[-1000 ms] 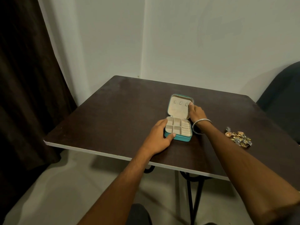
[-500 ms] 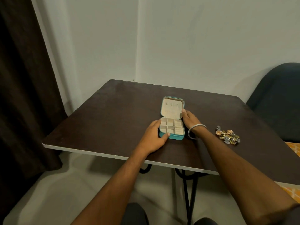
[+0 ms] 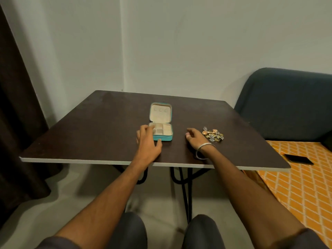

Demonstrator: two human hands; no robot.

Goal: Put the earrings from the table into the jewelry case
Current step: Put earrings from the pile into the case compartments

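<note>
On the dark brown wooden counter point(image 3: 100, 126), the left hand point(image 3: 147, 141) touches the open teal jewelry case point(image 3: 162, 131) at its 8 o'clock corner, grip spread. The right hand point(image 3: 195, 139) hangs loosely spread, empty. The heap of gold and silver earrings point(image 3: 213, 134) lies at the case's 3 o'clock, apart.

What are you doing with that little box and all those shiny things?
A person is sitting at a dark brown table, about to put earrings away. A small teal jewelry case lies open with its cream compartments looking empty. The left hand rests against the case's left side. The right hand is empty and close beside a little pile of gold and silver earrings, not touching them yet. No earring is in the case so far.
</note>
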